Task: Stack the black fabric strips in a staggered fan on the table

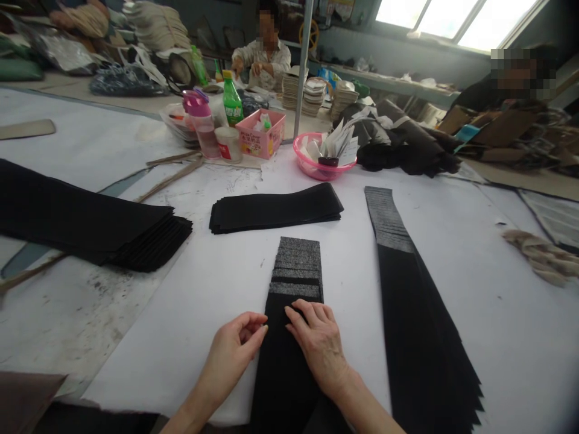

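A stack of long black fabric-like strips (pixel 280 361) lies lengthwise in front of me. Its far end fans into narrow grey speckled bands (pixel 298 256). My right hand (pixel 314 337) rests on the top strip just below those bands, fingers stretched out and palm down. At the stack's left edge is my left hand (pixel 239 343), its thumb and forefinger drawn together in a pinch. Whether the edge is between those fingertips, I cannot make out. To the right lies another fanned stack of black strips (pixel 420 319), also with a grey banded far end.
A shorter black stack (pixel 275 211) lies crosswise beyond my hands, and a large black pile (pixel 81 211) at left. Farther back stand a pink basin (pixel 316 172), a pink basket (pixel 260 141), a green bottle (pixel 232 102) and a metal pole (pixel 303 72). Other people sit beyond.
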Demonstrator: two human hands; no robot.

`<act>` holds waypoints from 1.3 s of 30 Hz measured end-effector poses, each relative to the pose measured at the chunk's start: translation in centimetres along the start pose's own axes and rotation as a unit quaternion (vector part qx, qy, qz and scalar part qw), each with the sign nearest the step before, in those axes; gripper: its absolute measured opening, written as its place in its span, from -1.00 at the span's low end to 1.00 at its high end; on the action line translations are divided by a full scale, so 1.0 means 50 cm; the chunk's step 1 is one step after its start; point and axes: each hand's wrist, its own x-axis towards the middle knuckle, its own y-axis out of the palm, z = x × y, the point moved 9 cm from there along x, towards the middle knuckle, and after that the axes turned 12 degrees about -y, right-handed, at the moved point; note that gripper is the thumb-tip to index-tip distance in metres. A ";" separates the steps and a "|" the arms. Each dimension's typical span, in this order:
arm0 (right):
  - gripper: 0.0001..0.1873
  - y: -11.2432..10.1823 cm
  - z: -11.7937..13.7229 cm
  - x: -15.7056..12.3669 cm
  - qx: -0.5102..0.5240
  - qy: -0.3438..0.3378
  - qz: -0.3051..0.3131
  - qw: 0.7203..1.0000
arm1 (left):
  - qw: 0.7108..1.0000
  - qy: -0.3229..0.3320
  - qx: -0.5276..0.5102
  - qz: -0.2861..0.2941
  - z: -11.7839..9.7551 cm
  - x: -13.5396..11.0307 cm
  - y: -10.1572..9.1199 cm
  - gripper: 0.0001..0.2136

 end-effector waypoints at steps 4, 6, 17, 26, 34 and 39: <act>-0.71 0.004 -0.004 -0.003 0.002 0.009 0.004 1.000 | 0.999 -0.031 -0.033 -0.003 0.012 -0.009 0.005 -0.61; -0.71 0.005 -0.004 -0.004 0.003 0.010 0.005 1.000 | 0.999 -0.031 -0.044 -0.009 0.014 -0.014 0.003 -0.58; -0.72 0.003 -0.007 -0.004 0.003 0.007 -0.013 1.000 | 1.000 0.003 -0.020 -0.008 -0.025 0.020 0.011 -0.63; -0.72 -0.004 -0.003 -0.001 0.007 0.002 -0.012 1.000 | 0.996 0.028 0.057 -0.064 -0.064 0.044 0.009 -0.70; -0.69 -0.002 -0.012 0.006 0.029 0.014 -0.003 0.999 | 0.993 0.007 0.099 -0.071 -0.065 0.052 0.007 -0.70; -0.67 0.000 -0.011 0.006 0.012 -0.001 0.006 1.000 | 0.991 0.010 0.112 -0.069 -0.066 0.055 0.010 -0.70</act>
